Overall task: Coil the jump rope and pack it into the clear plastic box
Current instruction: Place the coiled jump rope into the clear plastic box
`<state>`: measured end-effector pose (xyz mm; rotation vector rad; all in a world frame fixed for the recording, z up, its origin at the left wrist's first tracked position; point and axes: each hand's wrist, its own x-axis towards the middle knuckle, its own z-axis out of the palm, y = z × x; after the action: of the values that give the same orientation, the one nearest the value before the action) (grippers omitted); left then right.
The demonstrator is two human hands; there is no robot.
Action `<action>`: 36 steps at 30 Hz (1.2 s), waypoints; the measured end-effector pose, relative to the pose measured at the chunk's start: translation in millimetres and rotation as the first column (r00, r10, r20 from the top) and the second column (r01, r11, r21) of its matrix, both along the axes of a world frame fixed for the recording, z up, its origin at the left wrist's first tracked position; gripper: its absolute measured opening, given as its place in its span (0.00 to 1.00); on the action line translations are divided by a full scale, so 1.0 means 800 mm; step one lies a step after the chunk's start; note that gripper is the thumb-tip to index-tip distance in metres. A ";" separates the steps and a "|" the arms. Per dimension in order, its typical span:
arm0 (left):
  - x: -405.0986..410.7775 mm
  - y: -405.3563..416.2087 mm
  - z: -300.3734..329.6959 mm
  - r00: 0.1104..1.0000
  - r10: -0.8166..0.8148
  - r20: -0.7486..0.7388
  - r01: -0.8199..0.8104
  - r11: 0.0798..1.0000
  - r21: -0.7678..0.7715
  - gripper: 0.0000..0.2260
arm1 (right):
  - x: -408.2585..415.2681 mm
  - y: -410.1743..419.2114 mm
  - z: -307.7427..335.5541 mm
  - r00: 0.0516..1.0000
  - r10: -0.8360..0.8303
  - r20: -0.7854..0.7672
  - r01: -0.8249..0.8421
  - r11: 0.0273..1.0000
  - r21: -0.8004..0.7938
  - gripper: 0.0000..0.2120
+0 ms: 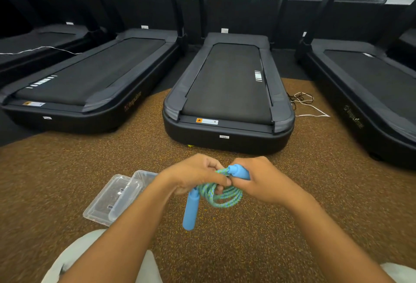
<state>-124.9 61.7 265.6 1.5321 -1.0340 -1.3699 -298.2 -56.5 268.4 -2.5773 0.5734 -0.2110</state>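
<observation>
The jump rope (221,197) is a green and blue braided cord with two blue handles, bundled into loops in front of me. My left hand (195,173) grips the coiled cord from the left, and one blue handle (190,209) hangs down below it. My right hand (263,179) grips the other blue handle (239,171), which points up and left between my hands. The clear plastic box (126,188) lies open on the floor to the left, partly hidden by my left forearm, with its lid (105,201) beside it.
I am low over a speckled brown rubber floor (225,249). A black treadmill (227,93) stands straight ahead, with others to the left (90,80) and right (371,93). Loose cables (304,102) lie between the middle and right treadmills. My knees show at the bottom.
</observation>
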 end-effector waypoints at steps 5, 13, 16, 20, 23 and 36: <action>0.018 0.014 0.009 0.987 0.038 0.158 -0.013 0.987 -0.160 0.14 | 0.008 0.007 -0.006 0.991 -0.126 0.038 0.118 0.978 0.174 0.15; 0.050 0.051 0.012 0.994 0.077 0.072 -0.061 0.977 -0.204 0.15 | 0.035 0.029 -0.004 0.975 -0.207 0.077 0.157 0.894 0.420 0.11; 0.051 0.058 0.008 0.985 0.174 -0.006 -0.168 0.941 -0.294 0.13 | 0.051 0.041 -0.006 0.950 -0.289 0.120 0.161 0.781 0.604 0.09; 0.054 0.058 0.007 0.960 0.260 -0.107 -0.281 0.901 -0.332 0.11 | 0.068 0.052 -0.010 0.929 -0.340 0.146 0.107 0.625 0.773 0.09; 0.058 0.060 0.005 0.957 0.260 -0.124 -0.287 0.906 -0.310 0.12 | 0.077 0.056 -0.015 0.919 -0.354 0.175 0.080 0.602 0.795 0.07; 0.084 0.066 0.021 0.826 0.528 -0.197 -0.564 0.775 -0.285 0.09 | 0.146 0.084 -0.042 0.856 -0.414 0.311 -0.137 0.397 0.907 0.09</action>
<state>-57.4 114.6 282.2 1.3407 -0.6302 -0.8040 -181.3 10.7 235.1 -1.2692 0.4998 -0.4556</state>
